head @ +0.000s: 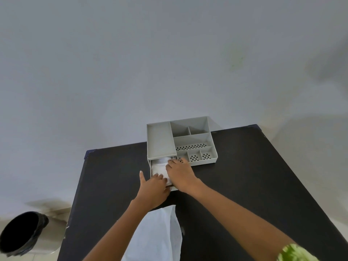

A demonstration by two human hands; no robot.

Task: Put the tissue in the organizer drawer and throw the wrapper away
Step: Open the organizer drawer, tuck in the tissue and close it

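Note:
A grey organizer (160, 140) stands at the far edge of the black table (244, 176). Its drawer (174, 188) is pulled out toward me at the lower left. White tissue (159, 167) lies inside the drawer. My right hand (180, 176) presses on the tissue's right side, fingers flat. My left hand (153, 187) touches the tissue's near end, thumb spread to the left. The pale, translucent wrapper (160, 234) lies flat on the table near me, between my forearms.
A bin with a black liner (22, 232) stands on the floor to the left of the table. The organizer's open compartments (194, 142) hold nothing that I can see. A plain wall is behind the table.

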